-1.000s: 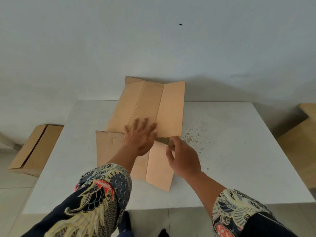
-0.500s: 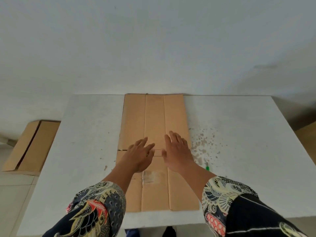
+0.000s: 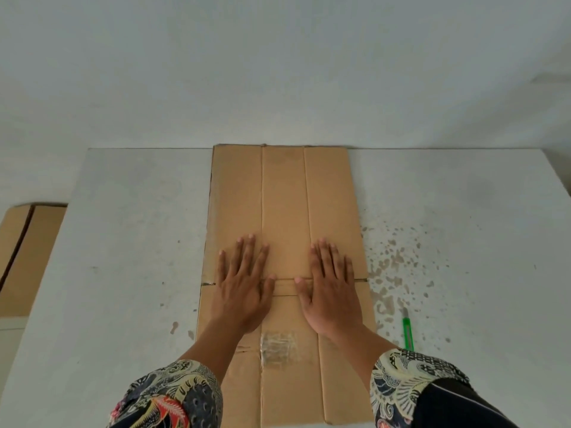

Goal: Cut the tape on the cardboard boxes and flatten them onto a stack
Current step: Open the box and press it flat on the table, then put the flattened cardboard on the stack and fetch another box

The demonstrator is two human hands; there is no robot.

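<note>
With one flattened box [image 3: 284, 211] lying on the table [image 3: 129, 242], its far edge reaches the table's far edge; bare table flanks the box. One green cutter [image 3: 408, 332] lies right of the box. Your left hand [image 3: 242, 291] and right hand [image 3: 332, 291] press flat on the box, fingers straight, gripping nothing.

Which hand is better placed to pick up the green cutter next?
The right hand, probably. The green cutter lies on the table just right of the flattened box, near the right wrist. The left hand would have to cross over. Both hands are pressing flat on the cardboard.
</note>
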